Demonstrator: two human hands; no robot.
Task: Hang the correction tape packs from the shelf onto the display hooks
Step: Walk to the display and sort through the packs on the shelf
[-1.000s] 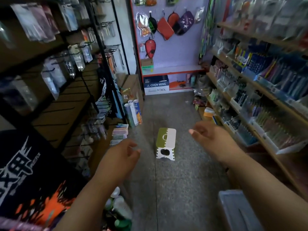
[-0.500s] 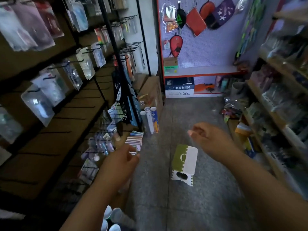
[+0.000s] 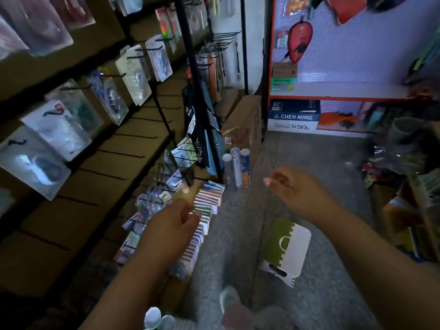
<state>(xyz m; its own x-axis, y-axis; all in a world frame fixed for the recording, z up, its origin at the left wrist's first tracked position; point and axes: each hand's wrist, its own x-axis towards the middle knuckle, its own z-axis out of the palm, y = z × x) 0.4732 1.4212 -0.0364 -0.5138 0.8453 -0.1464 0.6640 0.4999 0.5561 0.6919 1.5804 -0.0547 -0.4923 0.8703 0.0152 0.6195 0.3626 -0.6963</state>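
2 hands in view, neither holding anything. Left hand (image 3: 175, 222) hangs over the row of correction tape packs (image 3: 202, 225), fingers loosely curled, just above the pack edges; contact not clear in the blur. Right hand (image 3: 292, 186) is out over the floor (image 3: 297, 151), loosely curled, well apart from the packs.

Packs stand on edge in 1 long file on the low shelf (image 3: 183, 289) at the foot of the slatwall panel (image 3: 71, 220). Bare display hooks (image 3: 119, 178) jut from the slats just above.

Step in hand, as judged: take a pack from the row. Pinch 1 pack by its top edge, lift straight up so neighbours stay upright, then find the hang hole before going to a hook.

Containers: cardboard box (image 3: 245, 122) near the rack's end, contents not visible; 3 tubes (image 3: 237, 170) stand beside it. Folding stool (image 3: 285, 248) on the floor.
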